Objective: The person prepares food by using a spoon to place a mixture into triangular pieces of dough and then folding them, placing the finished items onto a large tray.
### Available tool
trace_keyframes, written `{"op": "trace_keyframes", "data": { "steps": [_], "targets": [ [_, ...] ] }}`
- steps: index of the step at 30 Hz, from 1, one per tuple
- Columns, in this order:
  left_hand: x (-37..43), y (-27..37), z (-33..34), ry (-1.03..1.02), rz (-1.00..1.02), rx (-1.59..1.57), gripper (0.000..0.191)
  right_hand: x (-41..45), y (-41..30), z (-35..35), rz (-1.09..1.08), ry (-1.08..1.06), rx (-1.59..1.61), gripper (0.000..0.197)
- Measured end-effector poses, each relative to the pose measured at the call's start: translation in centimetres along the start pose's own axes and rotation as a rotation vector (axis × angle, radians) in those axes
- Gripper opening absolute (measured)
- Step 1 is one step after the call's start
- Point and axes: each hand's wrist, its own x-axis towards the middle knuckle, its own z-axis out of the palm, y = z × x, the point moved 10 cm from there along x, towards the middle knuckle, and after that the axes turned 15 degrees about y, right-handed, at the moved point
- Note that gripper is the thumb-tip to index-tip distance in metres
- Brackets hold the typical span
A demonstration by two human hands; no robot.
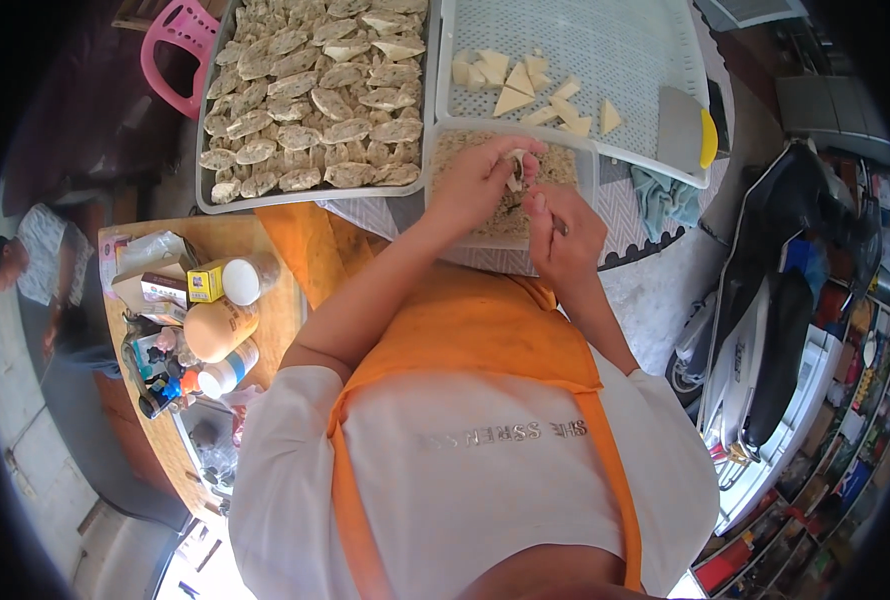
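My left hand [482, 174] holds a small pale piece of food [518, 166], probably tofu, over a plastic tub [587, 180] of crumbly, light-brown filling [456, 150]. Close beside it, my right hand [571, 232] grips a thin metal utensil [560, 226], mostly hidden by the fingers. Its working end seems to meet the piece, but the fingers make this unclear. Left of the tub, a metal tray [200, 169] carries rows of filled pieces [298, 137]. Beyond the tub, a white perforated tray [640, 52] bears several cut tofu triangles [516, 101].
A yellow-handled scraper [685, 127] lies at the white tray's right corner, above a green cloth [666, 202]. Bottles and boxes crowd a wooden table [280, 315] at left. A pink plastic chair [178, 45], a scooter [752, 337] and another person [51, 255] are nearby.
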Motion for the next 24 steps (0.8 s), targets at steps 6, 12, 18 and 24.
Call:
{"op": "trace_keyframes", "data": {
  "steps": [6,12,18,24],
  "targets": [
    [0.4,1.5,-1.7,0.033,0.156,0.044,0.027,-1.1,6.4,-1.8,0.659,0.242,0.459,0.025],
    [1.1,1.2,-2.9,0.060,0.015,-0.165,0.020,-1.0,9.9,1.4,0.654,-0.069,0.068,0.021],
    [1.0,0.9,-2.6,0.018,-0.025,-0.238,0.024,-2.8,9.0,5.7,0.827,-0.270,0.339,0.024],
    [0.4,1.3,-2.6,-0.004,-0.043,-0.196,0.032,-1.7,9.3,0.7,0.978,-0.189,0.484,0.025]
  ]
}}
